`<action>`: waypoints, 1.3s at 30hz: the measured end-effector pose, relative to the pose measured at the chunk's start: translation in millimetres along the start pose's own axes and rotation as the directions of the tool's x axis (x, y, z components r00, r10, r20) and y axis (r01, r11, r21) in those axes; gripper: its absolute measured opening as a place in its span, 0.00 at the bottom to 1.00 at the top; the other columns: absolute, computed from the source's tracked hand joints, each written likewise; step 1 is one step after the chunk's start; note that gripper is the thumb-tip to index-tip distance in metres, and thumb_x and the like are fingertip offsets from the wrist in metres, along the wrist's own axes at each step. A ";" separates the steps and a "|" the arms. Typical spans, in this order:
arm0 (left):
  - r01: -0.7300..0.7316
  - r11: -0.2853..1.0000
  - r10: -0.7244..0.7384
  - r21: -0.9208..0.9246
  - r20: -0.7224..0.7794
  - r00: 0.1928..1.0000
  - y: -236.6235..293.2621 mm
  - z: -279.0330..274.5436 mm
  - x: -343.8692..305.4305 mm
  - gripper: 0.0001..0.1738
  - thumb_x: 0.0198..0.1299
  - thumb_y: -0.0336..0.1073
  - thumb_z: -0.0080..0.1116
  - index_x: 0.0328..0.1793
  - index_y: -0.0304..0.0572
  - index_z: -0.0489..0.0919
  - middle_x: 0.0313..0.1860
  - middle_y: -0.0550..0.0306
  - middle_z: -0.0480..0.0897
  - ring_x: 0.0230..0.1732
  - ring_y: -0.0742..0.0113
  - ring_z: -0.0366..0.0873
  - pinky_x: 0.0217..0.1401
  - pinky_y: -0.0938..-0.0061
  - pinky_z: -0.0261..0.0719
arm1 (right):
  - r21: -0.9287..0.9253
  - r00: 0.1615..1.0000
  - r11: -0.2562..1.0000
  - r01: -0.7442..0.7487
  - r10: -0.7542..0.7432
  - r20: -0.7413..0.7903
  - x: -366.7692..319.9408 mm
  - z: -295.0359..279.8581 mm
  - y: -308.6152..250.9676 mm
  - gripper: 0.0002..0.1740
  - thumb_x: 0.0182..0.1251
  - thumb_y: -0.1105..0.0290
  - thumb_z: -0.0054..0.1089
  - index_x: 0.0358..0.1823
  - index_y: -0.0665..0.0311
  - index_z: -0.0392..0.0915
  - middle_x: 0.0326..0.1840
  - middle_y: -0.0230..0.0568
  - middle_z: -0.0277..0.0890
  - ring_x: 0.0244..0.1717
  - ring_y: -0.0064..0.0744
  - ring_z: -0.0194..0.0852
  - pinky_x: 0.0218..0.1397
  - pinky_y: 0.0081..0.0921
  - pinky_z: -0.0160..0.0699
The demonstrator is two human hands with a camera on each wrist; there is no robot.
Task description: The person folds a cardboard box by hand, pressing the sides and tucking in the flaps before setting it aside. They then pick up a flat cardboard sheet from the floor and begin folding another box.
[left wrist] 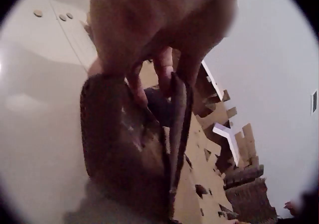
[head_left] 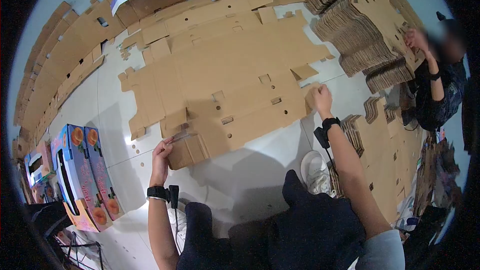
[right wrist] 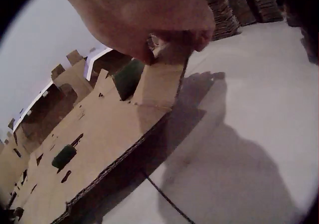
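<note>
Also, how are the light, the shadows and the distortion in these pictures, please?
Head view: strong round bending with black corners, glare on the floor, the other person blurred around the head; left wrist view: left hand and nearby cardboard dark and soft; right wrist view: a broad shadow on the floor below the right hand.

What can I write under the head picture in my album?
Left grip and right grip hold the cardboard at its near corners; printed boxes stand at left, a stack at right.

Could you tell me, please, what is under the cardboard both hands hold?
Along the near edge of the cardboard, shadowed floor shows; whatever lies beneath the middle is covered.
</note>
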State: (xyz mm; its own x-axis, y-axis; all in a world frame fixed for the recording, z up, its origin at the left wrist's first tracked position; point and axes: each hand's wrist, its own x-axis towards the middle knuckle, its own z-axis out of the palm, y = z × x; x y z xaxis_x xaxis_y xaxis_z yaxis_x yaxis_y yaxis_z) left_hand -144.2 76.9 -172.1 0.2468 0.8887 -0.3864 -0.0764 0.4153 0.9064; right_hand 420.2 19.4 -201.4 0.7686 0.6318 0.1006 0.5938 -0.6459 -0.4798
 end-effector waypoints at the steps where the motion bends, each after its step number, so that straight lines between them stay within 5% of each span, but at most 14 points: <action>1: -0.035 0.999 0.035 0.006 -0.001 0.999 4.0 3.5 0.5 0.13 0.62 0.28 0.51 0.25 0.46 0.64 0.61 0.49 0.73 0.59 0.65 0.69 0.65 0.69 0.62 | -0.013 0.994 0.995 0.094 -0.095 -0.051 2.6 -4.0 -1.0 0.15 0.65 0.60 0.52 0.39 0.66 0.74 0.41 0.48 0.75 0.48 0.52 0.69 0.52 0.43 0.66; 7: -0.141 0.897 0.241 0.418 -0.195 0.951 35.8 22.3 -10.0 0.12 0.57 0.29 0.56 0.23 0.44 0.66 0.47 0.52 0.82 0.49 0.68 0.75 0.55 0.75 0.65 | 0.144 0.974 0.963 0.227 -0.221 -0.058 -12.0 -29.1 -20.1 0.16 0.66 0.59 0.54 0.38 0.68 0.74 0.41 0.48 0.76 0.43 0.48 0.73 0.44 0.37 0.70; 10: -0.218 0.915 0.285 0.338 -0.162 0.945 71.2 43.0 -16.3 0.11 0.56 0.29 0.55 0.23 0.41 0.68 0.37 0.50 0.84 0.42 0.68 0.75 0.53 0.76 0.65 | 0.270 0.984 0.951 0.151 -0.170 0.047 -5.5 -43.8 -25.6 0.16 0.66 0.60 0.55 0.39 0.68 0.74 0.40 0.49 0.77 0.40 0.46 0.76 0.40 0.36 0.71; 16: -0.322 0.923 0.356 0.209 -0.153 0.922 115.1 39.7 -34.8 0.11 0.59 0.30 0.56 0.23 0.42 0.70 0.44 0.43 0.84 0.41 0.71 0.78 0.48 0.80 0.70 | 0.324 0.973 0.923 0.208 -0.229 0.026 10.5 -43.6 -23.3 0.14 0.64 0.62 0.55 0.40 0.67 0.76 0.38 0.48 0.78 0.41 0.46 0.77 0.39 0.35 0.73; 18: -0.282 0.959 0.276 0.017 -0.271 0.922 108.6 40.1 -40.8 0.11 0.59 0.30 0.56 0.24 0.43 0.71 0.35 0.53 0.84 0.35 0.73 0.75 0.42 0.79 0.69 | 0.263 0.951 0.914 0.309 -0.306 -0.053 4.5 -41.4 -21.8 0.13 0.63 0.64 0.56 0.41 0.66 0.76 0.37 0.49 0.78 0.41 0.47 0.77 0.39 0.36 0.73; 20: -0.276 0.959 0.281 0.063 -0.310 0.908 49.4 6.5 -27.0 0.10 0.59 0.30 0.56 0.24 0.45 0.72 0.30 0.60 0.80 0.30 0.76 0.71 0.36 0.80 0.66 | -0.089 0.824 0.840 0.536 -0.543 -0.163 -26.0 -42.1 -19.7 0.12 0.60 0.66 0.55 0.41 0.66 0.77 0.40 0.49 0.77 0.43 0.48 0.76 0.45 0.39 0.73; 22: -0.159 0.962 0.242 0.223 -0.418 0.876 14.3 2.4 -19.7 0.10 0.61 0.34 0.57 0.27 0.47 0.72 0.21 0.74 0.65 0.21 0.83 0.58 0.23 0.82 0.53 | -0.011 0.880 0.891 0.454 -0.447 0.161 -45.7 -31.2 -15.6 0.14 0.57 0.67 0.55 0.44 0.66 0.76 0.46 0.50 0.75 0.46 0.49 0.75 0.50 0.39 0.72; 24: -0.153 0.971 0.218 0.183 -0.419 0.881 -35.7 -14.7 -6.9 0.09 0.62 0.37 0.57 0.30 0.48 0.73 0.21 0.75 0.68 0.19 0.86 0.56 0.20 0.84 0.48 | 0.044 0.872 0.878 0.476 -0.478 0.107 -71.9 -13.7 -3.8 0.16 0.58 0.67 0.55 0.46 0.66 0.75 0.45 0.50 0.75 0.47 0.50 0.75 0.50 0.38 0.73; 26: -0.114 0.979 0.179 0.168 -0.444 0.878 -31.4 -1.9 -10.1 0.08 0.63 0.37 0.57 0.31 0.47 0.73 0.22 0.74 0.68 0.21 0.84 0.58 0.22 0.84 0.51 | 0.098 0.863 0.863 0.496 -0.502 0.059 -80.0 -9.6 -1.5 0.17 0.59 0.66 0.55 0.48 0.66 0.75 0.45 0.50 0.75 0.47 0.50 0.74 0.51 0.37 0.73; 28: -0.068 0.985 0.139 0.160 -0.490 0.861 -36.3 -5.6 -13.1 0.07 0.63 0.38 0.56 0.33 0.47 0.73 0.22 0.73 0.69 0.22 0.83 0.59 0.24 0.84 0.54 | 0.266 0.900 0.927 0.264 -0.336 0.277 -80.6 -12.1 -12.8 0.19 0.59 0.66 0.56 0.50 0.67 0.73 0.42 0.50 0.75 0.45 0.48 0.75 0.48 0.35 0.73; 31: 0.048 0.991 0.025 0.126 -0.519 0.854 -29.0 -6.2 -9.7 0.10 0.65 0.39 0.55 0.35 0.42 0.73 0.30 0.67 0.73 0.34 0.74 0.66 0.42 0.77 0.65 | 0.380 0.891 0.920 0.098 -0.252 0.378 -76.6 2.9 -16.3 0.17 0.61 0.65 0.56 0.47 0.70 0.72 0.39 0.48 0.76 0.43 0.39 0.75 0.48 0.31 0.72; 35: -0.102 0.965 0.212 0.242 -0.485 0.849 -43.4 -26.2 9.7 0.12 0.67 0.42 0.51 0.34 0.43 0.73 0.30 0.66 0.73 0.33 0.75 0.66 0.39 0.77 0.66 | 0.523 0.857 0.852 -0.029 -0.248 0.451 -51.2 11.5 -23.0 0.16 0.64 0.65 0.56 0.45 0.71 0.72 0.40 0.45 0.75 0.42 0.30 0.72 0.46 0.28 0.71; 37: -0.076 0.980 0.160 0.184 -0.501 0.851 -29.7 -16.8 0.2 0.13 0.67 0.42 0.51 0.34 0.43 0.73 0.29 0.66 0.73 0.33 0.75 0.66 0.40 0.76 0.67 | 0.724 0.958 0.686 0.074 -0.251 0.140 -57.5 -13.0 -57.9 0.15 0.67 0.63 0.54 0.44 0.69 0.71 0.37 0.40 0.76 0.38 0.25 0.70 0.44 0.26 0.71; 39: -0.086 0.984 0.159 0.159 -0.538 0.828 -33.4 -6.2 -2.4 0.16 0.67 0.43 0.51 0.32 0.39 0.73 0.29 0.61 0.73 0.34 0.70 0.68 0.42 0.72 0.68 | 0.690 0.948 0.712 0.129 -0.293 0.124 -53.0 12.2 -36.9 0.15 0.68 0.62 0.53 0.45 0.69 0.71 0.37 0.40 0.76 0.39 0.24 0.71 0.44 0.25 0.70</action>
State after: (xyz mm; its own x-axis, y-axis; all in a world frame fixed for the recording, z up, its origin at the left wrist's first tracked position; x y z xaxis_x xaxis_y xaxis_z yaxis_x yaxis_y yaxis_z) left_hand -148.2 62.0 -202.5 -0.3272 0.9064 -0.2673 0.0573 0.3014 0.9518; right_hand 354.7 15.0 -199.7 0.5254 0.8413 0.1273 0.3579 -0.0828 -0.9301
